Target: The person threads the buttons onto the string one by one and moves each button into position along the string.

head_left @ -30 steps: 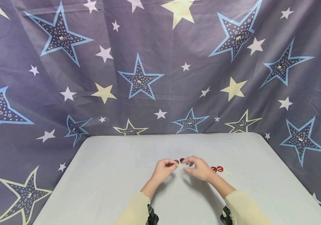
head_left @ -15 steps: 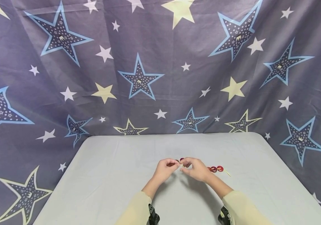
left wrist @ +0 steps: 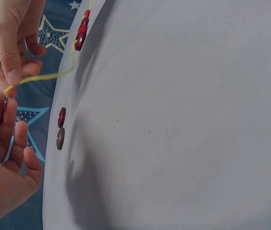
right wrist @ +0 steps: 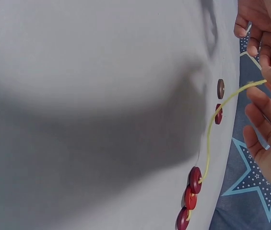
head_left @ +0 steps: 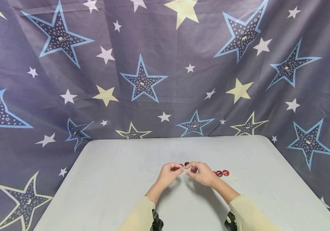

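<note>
My left hand point(head_left: 168, 175) and right hand point(head_left: 202, 174) meet at the fingertips above the table. Between them runs a yellow string point(left wrist: 41, 77), pinched near its end by the fingers of both hands. It curves down to several red buttons point(right wrist: 191, 196) strung on it, lying to the right of my right hand. Two loose buttons lie behind the hands: a dark red button point(right wrist: 218, 114) and a brown button point(right wrist: 221, 89). Whether a button is also hidden between the left fingertips I cannot tell.
A pale grey cloth covers the table point(head_left: 118, 179). Behind its far edge hangs a dark curtain point(head_left: 165, 64) with stars. The string's other tail point(head_left: 233, 177) lies beyond the strung buttons at the right.
My right hand has come left and its fingers have closed on the string beside the left fingertips. The strung buttons have shifted very slightly. The left hand has barely moved.
</note>
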Demonstrator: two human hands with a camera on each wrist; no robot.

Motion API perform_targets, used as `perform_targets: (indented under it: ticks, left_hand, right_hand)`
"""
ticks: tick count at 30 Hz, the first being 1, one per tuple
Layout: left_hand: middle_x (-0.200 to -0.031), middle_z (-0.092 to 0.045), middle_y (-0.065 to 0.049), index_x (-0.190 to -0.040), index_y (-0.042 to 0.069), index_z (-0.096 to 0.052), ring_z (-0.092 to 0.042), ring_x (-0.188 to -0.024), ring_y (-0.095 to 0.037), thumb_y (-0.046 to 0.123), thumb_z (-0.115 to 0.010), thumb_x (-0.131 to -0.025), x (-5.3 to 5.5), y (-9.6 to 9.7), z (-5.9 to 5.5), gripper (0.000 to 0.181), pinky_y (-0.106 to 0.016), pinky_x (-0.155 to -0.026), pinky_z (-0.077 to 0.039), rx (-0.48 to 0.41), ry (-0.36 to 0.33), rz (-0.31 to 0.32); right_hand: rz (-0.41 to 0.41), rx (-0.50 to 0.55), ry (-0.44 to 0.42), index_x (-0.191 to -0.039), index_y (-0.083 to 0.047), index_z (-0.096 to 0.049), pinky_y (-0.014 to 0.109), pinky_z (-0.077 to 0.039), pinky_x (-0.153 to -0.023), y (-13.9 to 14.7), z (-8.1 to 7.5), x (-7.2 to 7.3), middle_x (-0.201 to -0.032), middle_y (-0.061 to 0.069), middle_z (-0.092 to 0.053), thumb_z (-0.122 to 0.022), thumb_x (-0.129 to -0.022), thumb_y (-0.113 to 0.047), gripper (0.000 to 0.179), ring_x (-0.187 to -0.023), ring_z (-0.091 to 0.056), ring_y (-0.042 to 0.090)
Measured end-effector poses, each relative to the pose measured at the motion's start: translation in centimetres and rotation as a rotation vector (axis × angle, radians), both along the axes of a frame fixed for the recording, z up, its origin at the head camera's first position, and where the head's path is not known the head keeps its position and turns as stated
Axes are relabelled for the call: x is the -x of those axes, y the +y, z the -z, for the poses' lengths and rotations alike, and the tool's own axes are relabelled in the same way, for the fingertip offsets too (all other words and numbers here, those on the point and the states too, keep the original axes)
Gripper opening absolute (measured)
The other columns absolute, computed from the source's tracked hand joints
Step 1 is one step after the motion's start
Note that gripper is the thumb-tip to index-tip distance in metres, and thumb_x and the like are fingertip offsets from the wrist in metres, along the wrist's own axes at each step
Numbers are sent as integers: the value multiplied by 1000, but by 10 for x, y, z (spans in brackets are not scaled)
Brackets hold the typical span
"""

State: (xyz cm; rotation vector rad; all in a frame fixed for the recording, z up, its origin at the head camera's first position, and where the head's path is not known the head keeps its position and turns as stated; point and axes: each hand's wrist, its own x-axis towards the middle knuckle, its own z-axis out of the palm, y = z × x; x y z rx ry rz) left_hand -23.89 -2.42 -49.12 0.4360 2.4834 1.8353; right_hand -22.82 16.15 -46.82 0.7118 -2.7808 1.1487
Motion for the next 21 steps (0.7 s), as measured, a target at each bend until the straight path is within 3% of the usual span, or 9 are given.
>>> perform_targets:
  ticks: [3,6,10,13,21]
  left_hand:
    - [-89,-70,-10,-88,4,-70,-56,-74,-7,20,-68,-85,1,0,1,16,-20,-65,-46,-2,5,2]
    - [-89,-70,-13,-88,1,-70,-56,-74,-9,16,-67,-85,-6,2,-10,15,-20,-63,-45,3,2,-1]
    - [-91,-69,-13,-89,1,-70,-55,-75,-10,15,-66,-86,-6,3,-9,15,-21,-63,-45,15,-12,-12]
    - [-90,-70,-10,-89,4,-70,-55,-75,-8,20,-68,-85,2,3,4,16,-21,-64,-45,13,-17,-15]
    - [-87,-70,-9,-87,5,-71,-57,-74,-8,21,-69,-83,3,2,5,17,-21,-66,-47,11,-24,-11]
  right_hand:
    - [-5,0,13,-97,-11,-68,20,-43,-62,1,1,1,-73,-6,-58,-66,-85,-20,15,-71,-52,4]
    - [-6,2,25,-94,-11,-69,19,-43,-62,1,2,2,-74,-6,-60,-65,-86,-21,13,-71,-52,3]
    - [-4,12,32,-93,-11,-71,19,-43,-63,1,3,3,-79,-5,-63,-64,-87,-22,14,-72,-52,2]
    - [5,17,33,-93,-11,-71,19,-44,-65,2,4,3,-82,-4,-65,-64,-88,-21,13,-73,-52,3]
    - [23,23,33,-91,-12,-72,19,-45,-64,3,3,3,-84,-3,-67,-64,-88,-19,11,-72,-53,3]
